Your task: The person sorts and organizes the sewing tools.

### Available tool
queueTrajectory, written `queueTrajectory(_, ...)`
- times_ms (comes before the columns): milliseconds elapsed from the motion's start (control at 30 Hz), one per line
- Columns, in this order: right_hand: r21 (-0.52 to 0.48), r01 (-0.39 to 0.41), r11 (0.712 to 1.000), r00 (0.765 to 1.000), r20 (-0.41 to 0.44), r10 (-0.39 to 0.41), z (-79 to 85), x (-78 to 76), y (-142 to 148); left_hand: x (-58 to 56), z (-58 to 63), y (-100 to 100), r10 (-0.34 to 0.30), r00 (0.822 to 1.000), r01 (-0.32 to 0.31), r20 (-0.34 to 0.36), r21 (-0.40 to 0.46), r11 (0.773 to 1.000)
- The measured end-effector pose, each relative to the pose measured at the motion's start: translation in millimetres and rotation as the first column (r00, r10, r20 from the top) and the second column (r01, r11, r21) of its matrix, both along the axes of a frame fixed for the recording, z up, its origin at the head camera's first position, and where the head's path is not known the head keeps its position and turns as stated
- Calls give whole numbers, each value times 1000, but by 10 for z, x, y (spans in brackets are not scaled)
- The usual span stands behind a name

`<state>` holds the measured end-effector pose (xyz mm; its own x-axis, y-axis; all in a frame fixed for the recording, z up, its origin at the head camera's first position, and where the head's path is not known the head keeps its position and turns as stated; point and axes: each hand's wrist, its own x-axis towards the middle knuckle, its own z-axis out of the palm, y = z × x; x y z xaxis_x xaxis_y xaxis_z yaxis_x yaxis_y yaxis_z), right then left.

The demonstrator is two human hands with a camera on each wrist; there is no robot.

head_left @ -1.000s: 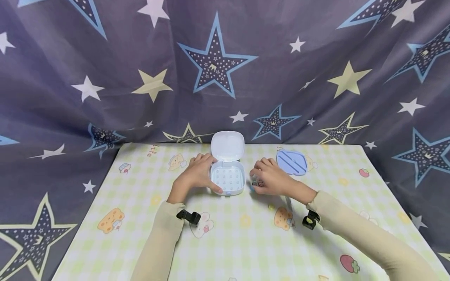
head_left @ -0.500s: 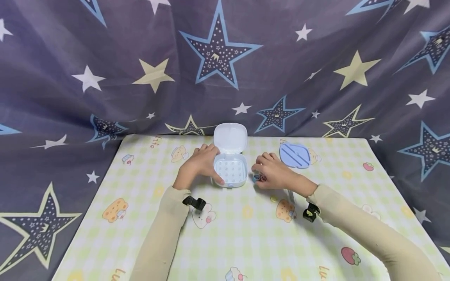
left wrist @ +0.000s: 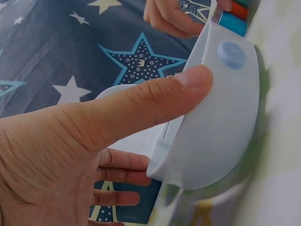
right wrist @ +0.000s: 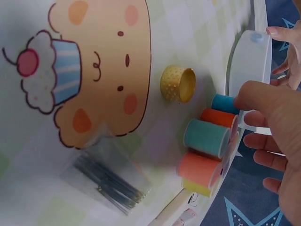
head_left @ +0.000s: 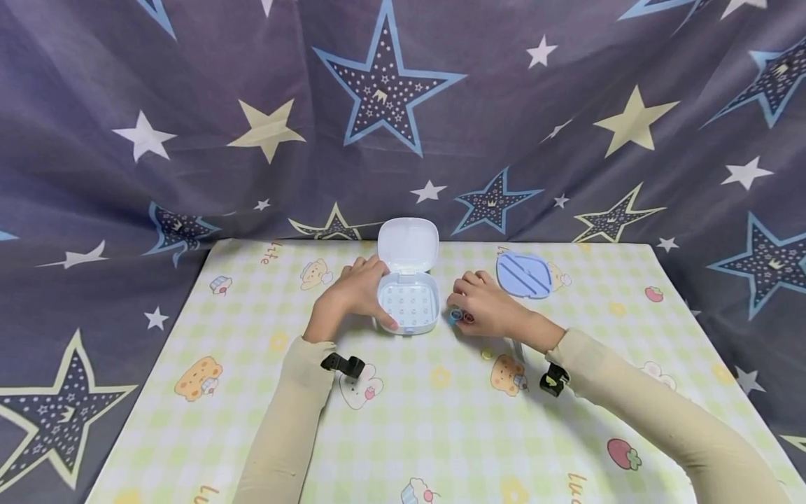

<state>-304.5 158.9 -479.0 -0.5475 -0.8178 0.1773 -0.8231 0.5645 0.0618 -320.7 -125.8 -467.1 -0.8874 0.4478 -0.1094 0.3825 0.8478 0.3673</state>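
Observation:
My left hand [head_left: 352, 288] grips the left side of a pale blue plastic sewing box [head_left: 409, 330], thumb along its front and fingers near the hinge. Its white lid [head_left: 408, 241] stands raised at the back. Just right of the box, my right hand [head_left: 488, 306] is over a cluster of thread spools. In the right wrist view, its thumb and forefinger pinch a blue thread spool [right wrist: 225, 103] at the row's end. Beside that lie an orange spool [right wrist: 218, 117], a teal spool [right wrist: 207, 137], a coral spool [right wrist: 200, 169] and a yellow spool [right wrist: 196, 187].
A yellow dotted thimble [right wrist: 178, 84] lies near the spools. A clear packet of needles [right wrist: 110, 176] is under the right wrist. Behind the right hand lies a blue slotted tray or insert [head_left: 524, 274]. A star-patterned curtain [head_left: 271, 133] hangs behind the table.
The head view has tilted down, then shifted slightly. My left hand stays on the box. My right hand stays at the spools, with their ends showing more clearly beneath its fingers.

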Motion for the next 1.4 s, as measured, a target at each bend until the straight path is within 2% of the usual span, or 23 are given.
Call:
queueTrajectory(433, 27, -34, 999, 998, -49, 35, -21, -9, -36, 10, -8, -5, -1, 1000, 1, -8, 19, 1000)
queueTrajectory(1100, 19, -32, 999, 999, -21, 32, -19, 17, -80, 14, -6, -10, 7, 1000, -8, 6, 47, 999)
queueTrajectory(1400, -31, -37, 999, 999, -12, 37, 21, 29, -93, 9, -36, -38, 3, 1000, -3, 4, 57, 998)
